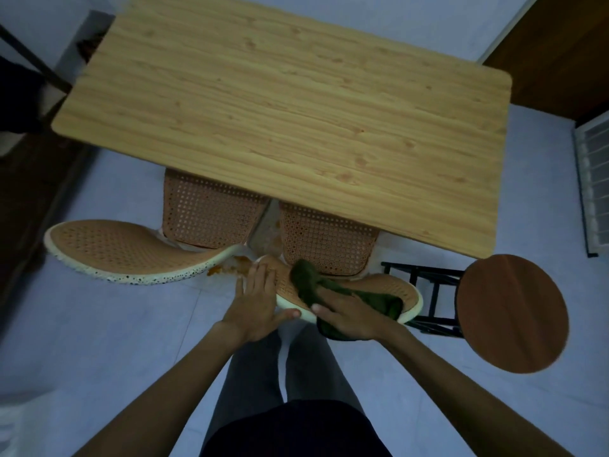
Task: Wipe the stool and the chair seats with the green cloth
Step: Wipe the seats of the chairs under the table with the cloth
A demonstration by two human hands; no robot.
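Note:
Two orange woven chairs are tucked under the table. The right chair shows its seat [324,240] and its curved backrest [389,286] with a cream rim. My right hand [349,316] presses the green cloth [309,280] onto that backrest's top edge. The cloth drapes over both sides of the rim. My left hand [255,303] rests flat on the left end of the same backrest, fingers spread. The left chair's seat [207,212] and backrest [131,250] lie further left. A round brown stool [512,313] with a black frame stands at the right.
A light wooden table [290,117] covers the far half of both seats. An orange-brown smear [227,263] marks the floor between the chairs. A white grille [593,186] lines the right wall. My legs stand close behind the right chair on the pale floor.

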